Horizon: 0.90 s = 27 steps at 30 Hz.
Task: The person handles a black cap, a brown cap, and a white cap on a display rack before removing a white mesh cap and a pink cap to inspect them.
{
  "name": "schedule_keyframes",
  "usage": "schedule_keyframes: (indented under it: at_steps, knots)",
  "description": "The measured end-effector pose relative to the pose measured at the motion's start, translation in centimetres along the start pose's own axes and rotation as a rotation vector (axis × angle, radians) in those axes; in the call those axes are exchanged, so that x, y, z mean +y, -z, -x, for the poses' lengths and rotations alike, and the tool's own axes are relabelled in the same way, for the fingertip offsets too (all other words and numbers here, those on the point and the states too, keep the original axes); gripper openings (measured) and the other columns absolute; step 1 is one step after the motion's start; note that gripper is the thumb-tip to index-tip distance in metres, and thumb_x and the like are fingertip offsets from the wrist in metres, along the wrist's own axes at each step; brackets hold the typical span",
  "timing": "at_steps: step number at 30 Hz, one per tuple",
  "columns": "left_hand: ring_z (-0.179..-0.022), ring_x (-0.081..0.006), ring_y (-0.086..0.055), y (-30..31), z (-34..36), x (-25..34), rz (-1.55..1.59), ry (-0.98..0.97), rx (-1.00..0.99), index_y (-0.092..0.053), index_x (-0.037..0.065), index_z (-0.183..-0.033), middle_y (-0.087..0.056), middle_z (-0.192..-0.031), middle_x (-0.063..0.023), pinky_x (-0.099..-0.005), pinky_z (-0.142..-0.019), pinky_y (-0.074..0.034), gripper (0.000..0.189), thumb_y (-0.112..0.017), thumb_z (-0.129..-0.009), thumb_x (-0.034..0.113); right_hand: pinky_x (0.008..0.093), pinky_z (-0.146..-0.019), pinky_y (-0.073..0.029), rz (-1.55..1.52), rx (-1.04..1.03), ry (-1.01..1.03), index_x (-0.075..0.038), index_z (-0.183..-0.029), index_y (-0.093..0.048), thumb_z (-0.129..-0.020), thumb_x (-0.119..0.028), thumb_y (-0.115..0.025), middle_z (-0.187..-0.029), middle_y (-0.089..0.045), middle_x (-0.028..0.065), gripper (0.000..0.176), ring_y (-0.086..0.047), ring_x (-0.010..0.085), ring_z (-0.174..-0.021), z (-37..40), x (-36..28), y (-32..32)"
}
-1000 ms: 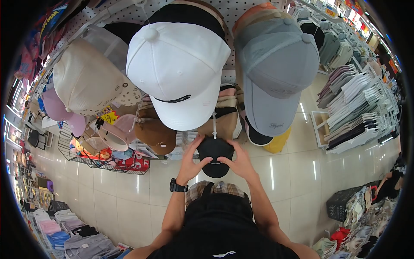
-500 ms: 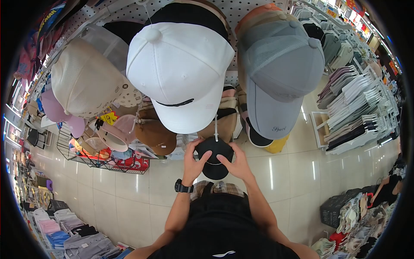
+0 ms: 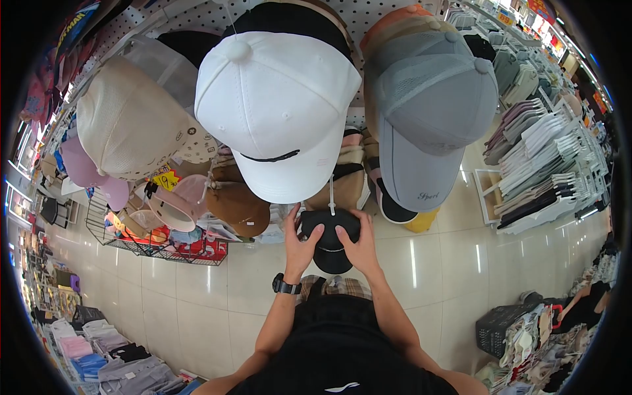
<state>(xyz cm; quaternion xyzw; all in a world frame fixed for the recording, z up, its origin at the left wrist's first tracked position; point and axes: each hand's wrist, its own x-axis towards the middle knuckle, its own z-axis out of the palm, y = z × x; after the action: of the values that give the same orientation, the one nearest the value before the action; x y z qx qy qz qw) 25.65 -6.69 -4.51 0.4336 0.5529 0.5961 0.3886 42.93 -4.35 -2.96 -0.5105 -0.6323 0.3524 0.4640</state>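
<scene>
A black cap is held between the left hand and the right hand, below the brim of a white cap and in front of the wearer's body. The sides of the black cap are gripped by the curved fingers of both hands, and both thumbs are laid on its near face, close together but apart. The tip of a white display hook is seen at the far edge of the black cap; whether the two are touching cannot be told. A dark watch is worn on the left wrist. The white cap is flanked by a beige cap on the left and a grey cap on the right. Beneath the beige cap, a yellow price sign is partly hidden, and a brown cap is displayed to the left of the hands. Beyond the grey cap, garments are hung in rows. At the lower right, a dark basket is placed beside piled clothing, and another person is partly seen near the edge.
</scene>
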Motion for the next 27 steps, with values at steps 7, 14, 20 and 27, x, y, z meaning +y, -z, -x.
schedule_keyframes:
  at_steps: [7,14,20,27]
  knots:
    - [-0.111,-0.0196,-0.064,0.1,-0.1,0.5,-0.138,-0.123,0.051,-0.042,0.002,-0.155,-0.061,-0.130,-0.0158,-0.0313,-0.092,-0.056,0.074,-0.079,-0.092,0.013,0.0462,-0.111,-0.040,-0.104,0.036,0.011,-0.001,-0.133,-0.056,-0.090,-0.017,-0.077,-0.134,-0.054,0.0196,0.051,-0.051,0.0380,-0.127,-0.2,-1.2,-0.1]
    - [-0.127,-0.0242,-0.057,0.1,0.2,1.4,-0.225,-0.166,0.048,-0.045,0.000,-0.153,-0.055,-0.144,-0.0156,-0.0341,-0.100,-0.053,0.068,-0.076,-0.095,0.017,0.0464,-0.116,-0.037,-0.092,0.077,-0.004,0.000,-0.141,-0.053,-0.102,-0.029,-0.065,-0.141,-0.051,0.0224,0.049,-0.047,0.0396,-0.134,0.1,-0.9,-0.1]
    - [-0.137,-0.0328,-0.050,-0.4,-0.4,1.9,-0.287,-0.207,0.084,-0.049,-0.003,-0.149,-0.052,-0.150,-0.0200,-0.0415,-0.114,-0.042,0.063,-0.074,-0.097,0.023,0.0480,-0.123,-0.029,-0.080,0.133,0.003,-0.002,-0.154,-0.045,-0.108,-0.034,-0.056,-0.159,-0.036,0.0257,0.057,-0.037,0.0418,-0.148,0.2,-1.6,-0.6]
    - [-0.134,-0.0316,-0.052,-1.1,-1.2,2.2,-0.330,-0.189,0.141,-0.050,-0.002,-0.147,-0.053,-0.144,-0.0181,-0.0400,-0.109,-0.045,0.061,-0.074,-0.098,0.023,0.0498,-0.125,-0.025,-0.020,0.217,0.034,-0.004,-0.158,-0.041,-0.107,-0.034,-0.057,-0.163,-0.031,0.0251,0.061,-0.031,0.0421,-0.153,-0.7,-0.8,-1.4]
